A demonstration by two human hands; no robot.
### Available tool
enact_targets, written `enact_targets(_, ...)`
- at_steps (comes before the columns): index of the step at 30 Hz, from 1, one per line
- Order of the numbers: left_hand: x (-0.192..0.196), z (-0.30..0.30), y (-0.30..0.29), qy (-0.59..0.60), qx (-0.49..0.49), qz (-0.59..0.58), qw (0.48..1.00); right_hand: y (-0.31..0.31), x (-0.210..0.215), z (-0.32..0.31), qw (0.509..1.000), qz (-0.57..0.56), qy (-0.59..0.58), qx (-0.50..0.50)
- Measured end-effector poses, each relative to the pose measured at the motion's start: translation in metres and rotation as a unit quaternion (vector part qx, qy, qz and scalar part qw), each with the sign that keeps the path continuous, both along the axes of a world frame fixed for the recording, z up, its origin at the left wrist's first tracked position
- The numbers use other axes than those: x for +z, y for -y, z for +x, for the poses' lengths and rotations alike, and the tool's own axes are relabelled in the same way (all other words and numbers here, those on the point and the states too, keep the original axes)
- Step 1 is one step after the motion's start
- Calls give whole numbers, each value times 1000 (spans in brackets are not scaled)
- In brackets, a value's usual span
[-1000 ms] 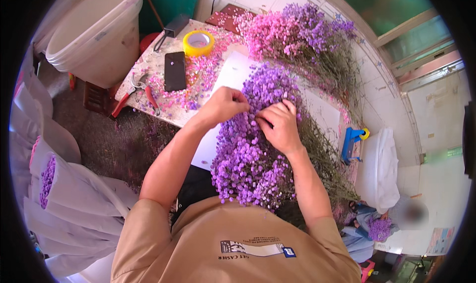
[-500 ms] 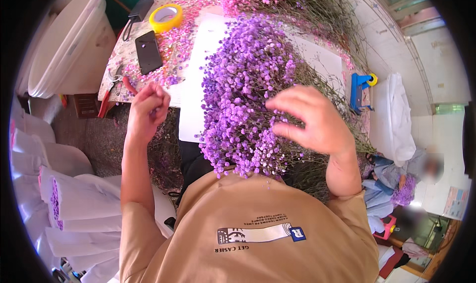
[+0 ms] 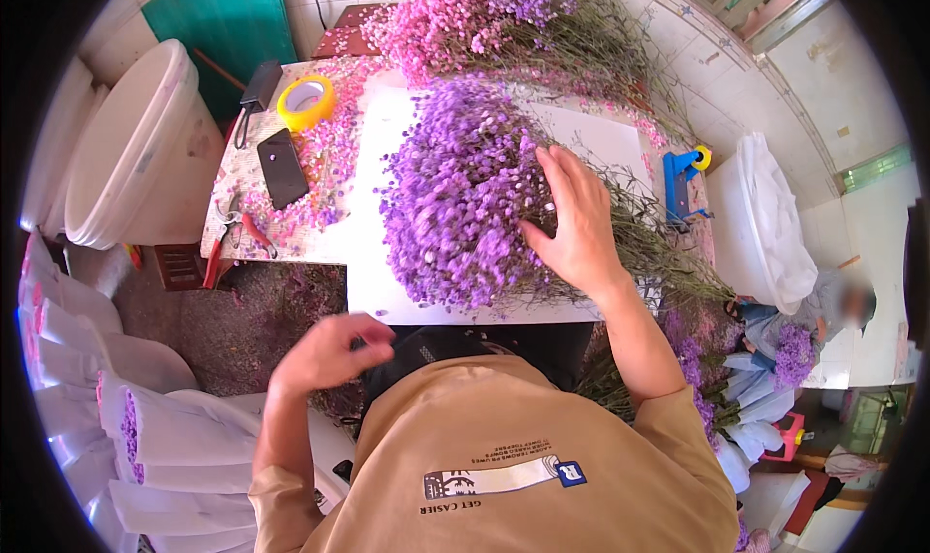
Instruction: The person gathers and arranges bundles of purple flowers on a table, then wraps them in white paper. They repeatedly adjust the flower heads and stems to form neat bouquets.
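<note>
A bunch of purple baby's breath (image 3: 455, 195) lies on a white sheet of paper (image 3: 373, 287), blossoms to the left and thin stems fanning right. My right hand (image 3: 581, 226) rests against the blossoms' right side where the stems begin. Its fingers are stretched and its thumb stands apart, so it is open and not wrapped around the bunch. Below the table's front edge, near my body, is my left hand (image 3: 331, 353). Its fingers are loosely bent with a gap between them and nothing visible inside; motion blurs it slightly.
Red-handled pruning shears (image 3: 229, 233), a black phone (image 3: 282, 169), yellow tape (image 3: 306, 104) and a black device (image 3: 260, 86) occupy the table's left. Pink flowers (image 3: 426, 35) lie behind. A blue tape dispenser (image 3: 681, 187) stands right. White buckets (image 3: 136, 156) and wrapped bouquets (image 3: 165, 437) flank me; a person (image 3: 823, 311) sits farther right.
The purple bunch has moved away from my body onto the paper. My left hand has dropped toward my waist and its pinched fingers have loosened. My right hand now touches the blossoms.
</note>
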State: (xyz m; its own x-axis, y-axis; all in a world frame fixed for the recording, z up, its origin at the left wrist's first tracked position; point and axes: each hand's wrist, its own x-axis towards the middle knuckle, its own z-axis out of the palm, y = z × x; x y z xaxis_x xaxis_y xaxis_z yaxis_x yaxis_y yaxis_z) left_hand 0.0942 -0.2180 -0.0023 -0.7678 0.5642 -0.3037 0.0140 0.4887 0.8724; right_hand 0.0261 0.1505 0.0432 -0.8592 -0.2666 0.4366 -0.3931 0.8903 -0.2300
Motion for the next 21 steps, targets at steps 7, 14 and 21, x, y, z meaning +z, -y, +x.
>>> enact_targets(7,-13,20,-62,-64,22,133,989,-23,57,-25,889,-39,378,256)
enact_targets(14,27,1,-55,-59,-136,33,988,-80,24,-99,979,-94,174,52)
enact_targets(21,91,-28,-64,-191,-19,133,972,-44,-1,-35,990,0,108,87)
